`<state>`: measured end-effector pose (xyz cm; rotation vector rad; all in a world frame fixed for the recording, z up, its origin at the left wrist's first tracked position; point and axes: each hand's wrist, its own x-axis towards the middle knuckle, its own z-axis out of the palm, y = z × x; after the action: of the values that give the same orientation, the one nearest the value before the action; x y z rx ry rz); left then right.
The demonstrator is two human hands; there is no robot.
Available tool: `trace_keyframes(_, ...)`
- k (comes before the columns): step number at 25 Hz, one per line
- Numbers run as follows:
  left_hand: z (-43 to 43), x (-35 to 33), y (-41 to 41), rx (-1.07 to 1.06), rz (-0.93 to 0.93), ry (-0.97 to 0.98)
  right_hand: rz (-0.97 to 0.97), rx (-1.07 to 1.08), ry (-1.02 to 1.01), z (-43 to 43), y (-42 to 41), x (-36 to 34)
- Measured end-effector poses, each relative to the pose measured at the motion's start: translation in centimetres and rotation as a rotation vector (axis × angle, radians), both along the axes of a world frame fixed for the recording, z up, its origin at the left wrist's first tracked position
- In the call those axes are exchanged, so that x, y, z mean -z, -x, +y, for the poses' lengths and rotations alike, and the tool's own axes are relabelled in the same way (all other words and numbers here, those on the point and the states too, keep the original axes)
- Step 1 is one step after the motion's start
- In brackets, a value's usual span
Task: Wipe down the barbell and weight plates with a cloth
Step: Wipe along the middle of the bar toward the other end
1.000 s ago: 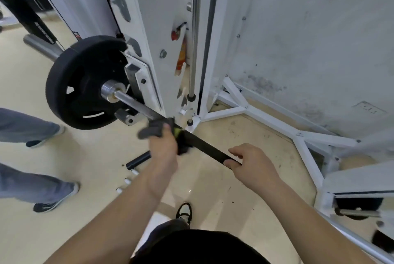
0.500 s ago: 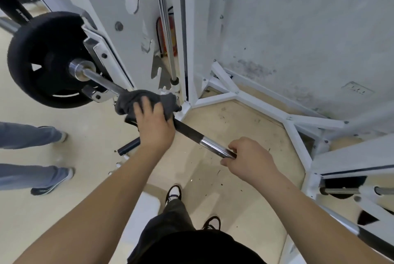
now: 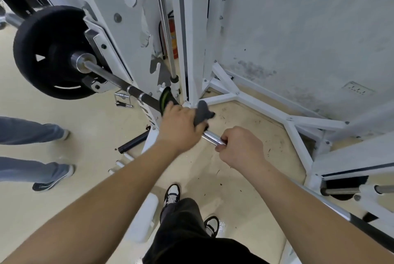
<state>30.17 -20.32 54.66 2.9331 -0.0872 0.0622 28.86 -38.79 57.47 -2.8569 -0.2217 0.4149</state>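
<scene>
Here the left hand [image 3: 179, 124] grips a dark cloth [image 3: 202, 112] round the barbell [image 3: 106, 74], near the right hand [image 3: 241, 148], which clasps the chrome shaft; a black weight plate [image 3: 42, 50] sits on the far end.

Left hand [image 3: 179, 124] and right hand [image 3: 242, 148] clenched (fingers [image 3: 223, 143] curled).
</scene>
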Motion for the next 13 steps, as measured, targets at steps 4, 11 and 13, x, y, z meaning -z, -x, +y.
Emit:
trace_keyframes(4,2.3,0.3,1.4,0.374,0.026,0.108,0.061,0.025,-0.037,-0.3,-0.3,0.1)
trace_keyframes(11,-5.3,0.4,3.4,0.231,0.000,0.071,0.103,0.106,-0.226,-6.4,2.3,-0.7)
trace_keyframes(13,-5.0,-0.2,3.5,0.489,0.072,0.138,0.103,0.119,-0.168,-8.8,3.3,-0.9)
